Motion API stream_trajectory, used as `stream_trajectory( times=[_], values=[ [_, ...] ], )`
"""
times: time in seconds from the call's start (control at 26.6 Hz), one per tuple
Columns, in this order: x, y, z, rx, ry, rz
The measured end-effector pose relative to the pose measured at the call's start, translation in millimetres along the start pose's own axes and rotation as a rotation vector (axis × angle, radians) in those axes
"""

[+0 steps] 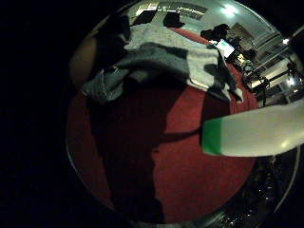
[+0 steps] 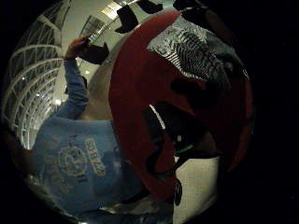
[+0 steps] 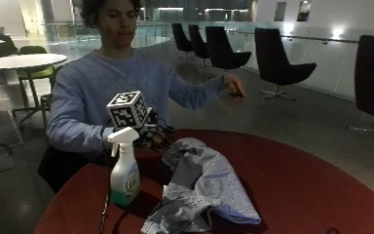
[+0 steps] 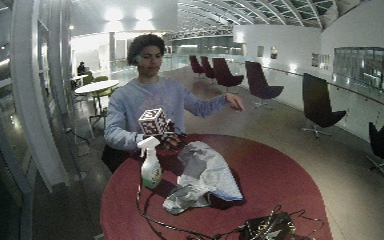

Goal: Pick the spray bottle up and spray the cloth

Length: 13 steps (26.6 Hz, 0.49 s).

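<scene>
Bottle [image 3: 124, 168] stands upright on the table [image 3: 290, 180], beside the cloth [image 3: 203, 187]; gloved hand [image 3: 153, 136] behind it, grip unclear.

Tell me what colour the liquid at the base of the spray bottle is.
Green, under a white body; the spray bottle shows it best in the little finger side palm view.

Readable text: basically none. Spray bottle [image 3: 124, 173] has a green/yellow label, lettering too small to make out. Person's blue sweatshirt [image 2: 77, 161] carries a round crest and block lettering in the thumb side palm view; looks mirrored and warped, can't read the word.
</scene>
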<state>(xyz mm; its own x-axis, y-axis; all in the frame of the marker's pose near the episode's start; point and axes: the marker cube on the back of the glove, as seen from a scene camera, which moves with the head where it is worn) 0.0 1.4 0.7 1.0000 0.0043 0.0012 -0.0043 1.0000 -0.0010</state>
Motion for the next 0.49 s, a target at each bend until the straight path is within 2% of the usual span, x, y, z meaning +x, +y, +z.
stream_trajectory(
  times=[0.49],
  values=[
    [5.0, 6.3, 1.8, 0.01, -0.009, 0.035]
  ],
)
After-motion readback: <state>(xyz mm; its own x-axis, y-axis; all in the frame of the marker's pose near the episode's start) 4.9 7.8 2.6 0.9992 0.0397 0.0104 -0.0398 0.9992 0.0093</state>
